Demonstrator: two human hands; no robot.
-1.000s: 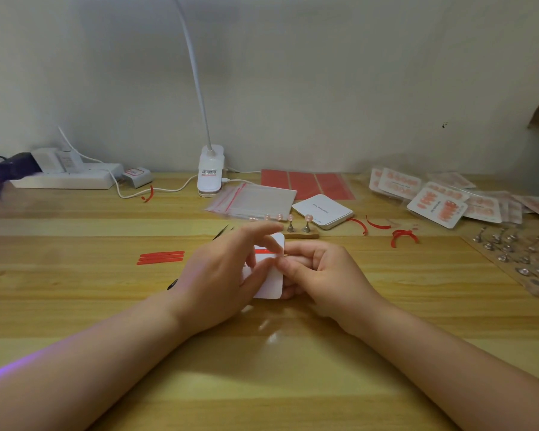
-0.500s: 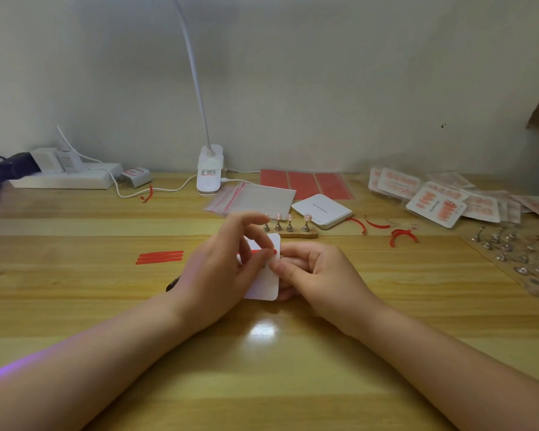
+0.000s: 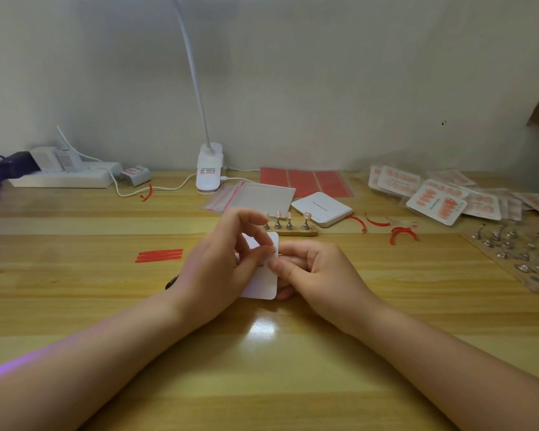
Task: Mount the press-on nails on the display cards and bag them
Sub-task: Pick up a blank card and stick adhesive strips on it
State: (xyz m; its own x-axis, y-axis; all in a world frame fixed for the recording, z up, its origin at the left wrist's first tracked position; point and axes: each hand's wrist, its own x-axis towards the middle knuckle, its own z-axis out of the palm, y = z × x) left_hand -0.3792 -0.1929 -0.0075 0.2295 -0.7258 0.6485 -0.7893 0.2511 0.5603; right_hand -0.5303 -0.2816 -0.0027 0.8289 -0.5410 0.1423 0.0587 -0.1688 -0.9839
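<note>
A white display card (image 3: 263,283) is held upright-tilted over the table's middle. My right hand (image 3: 311,269) grips its right edge, thumb on the front. My left hand (image 3: 221,262) covers the card's left half and pinches a thin red strip (image 3: 269,251) against its upper part with thumb and forefinger. Behind the hands, pink press-on nails (image 3: 288,215) sit on metal stands on a small wooden bar (image 3: 296,233). A stack of blank white cards (image 3: 321,208) and clear zip bags (image 3: 255,197) lie further back.
Bagged finished nail cards (image 3: 436,202) pile at the back right, with a board of empty metal stands (image 3: 523,256) in front. Red adhesive sheets (image 3: 305,181), loose red strips (image 3: 159,255), curled red backings (image 3: 402,233), a clip lamp (image 3: 209,171) and a power strip (image 3: 66,178) are also on the table.
My left forefinger has curled down from an outstretched pose onto the card, and the red strip now sits pinched at the card's upper right. The card has tilted slightly.
</note>
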